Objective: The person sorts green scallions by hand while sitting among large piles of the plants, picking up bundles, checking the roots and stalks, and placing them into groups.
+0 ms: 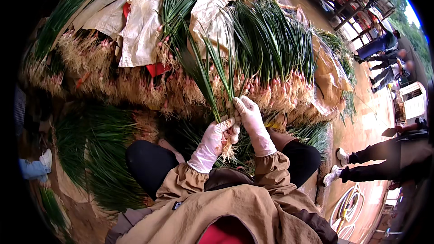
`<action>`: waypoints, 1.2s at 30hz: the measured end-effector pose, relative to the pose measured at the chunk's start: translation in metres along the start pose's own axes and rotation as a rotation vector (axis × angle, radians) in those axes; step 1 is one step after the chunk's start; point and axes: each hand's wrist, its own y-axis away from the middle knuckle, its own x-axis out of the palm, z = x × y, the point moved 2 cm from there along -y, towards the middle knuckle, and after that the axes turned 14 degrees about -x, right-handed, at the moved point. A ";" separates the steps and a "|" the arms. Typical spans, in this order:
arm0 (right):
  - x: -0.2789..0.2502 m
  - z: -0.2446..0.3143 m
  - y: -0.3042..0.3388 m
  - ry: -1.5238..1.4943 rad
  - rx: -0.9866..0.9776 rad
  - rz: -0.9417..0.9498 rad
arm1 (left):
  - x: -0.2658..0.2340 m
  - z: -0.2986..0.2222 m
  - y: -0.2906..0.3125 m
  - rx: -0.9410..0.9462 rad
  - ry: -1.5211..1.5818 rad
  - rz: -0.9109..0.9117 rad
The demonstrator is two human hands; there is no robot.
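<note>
Both gloved, both busy at frame centre. Left hand (212, 142) clenched round a small bunch (224, 108) of green onions, gripping low near the bulbs, pale root tuft (228, 152) hanging out below the fist toward 6 o'clock. Right hand (253, 122) just at 2 o'clock of the left, fingers (241, 105) pinched on the same stalks, slightly higher up, touching the left hand's knuckles. Leaves fanning up from both grips toward 11–12 o'clock, crossing in front of the big pile (271, 54). Bunch sits between the two hands, above the knees (149, 160), not resting on anything. Risks, as judged: thin leaves could snap or crease if the right fingers pull hard against the left grip; loose stalks at the edge of the bunch could slide out downward, since the left fist covers only a short stretch; gloves look slack, so grip may slip on damp skins; roots could tear off with the outer layer. Pile at 12–2 o'clock, bulbs and roots facing the person, tan sheets (140, 27) over it at 11. More greens (90, 153) on the ground at 9. Other people's legs and shoes (343, 167) at 3–4 o'clock, well apart; more people (384, 49) at 2, far off.
</note>
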 end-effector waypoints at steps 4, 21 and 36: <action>0.006 -0.010 -0.006 -0.543 0.111 -0.216 | 0.003 0.002 0.001 0.035 0.020 0.103; -0.074 0.057 -0.116 1.394 -0.317 -0.224 | -0.019 -0.023 0.002 0.208 -0.084 -0.060; 0.001 0.056 -0.070 1.433 -0.073 0.146 | -0.020 -0.021 0.002 0.219 -0.152 -0.113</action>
